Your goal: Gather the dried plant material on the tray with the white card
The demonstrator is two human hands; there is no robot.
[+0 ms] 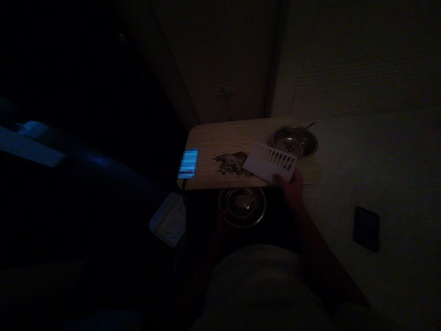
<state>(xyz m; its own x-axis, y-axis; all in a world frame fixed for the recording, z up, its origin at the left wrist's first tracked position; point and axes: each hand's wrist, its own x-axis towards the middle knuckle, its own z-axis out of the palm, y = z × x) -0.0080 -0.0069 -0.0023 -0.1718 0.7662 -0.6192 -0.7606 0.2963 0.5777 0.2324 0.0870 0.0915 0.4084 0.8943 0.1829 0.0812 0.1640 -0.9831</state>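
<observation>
Card: white slotted card [269, 162] over the bench [220, 135], long axis near left-right, left corner at dark crumbs [230, 163]
Right hand [291, 191]: holding card's lower edge
Left hand [220, 221]: grip unreadable (too dark), beside steel bowl [242, 207] below bench

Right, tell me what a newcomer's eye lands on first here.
The white slotted card stands out first, held in the right hand at the near edge of the wooden board, beside a dark crumbled heap. A pixelated blue glow marks the board's left end, and a steel bowl sits at its far right.
</observation>
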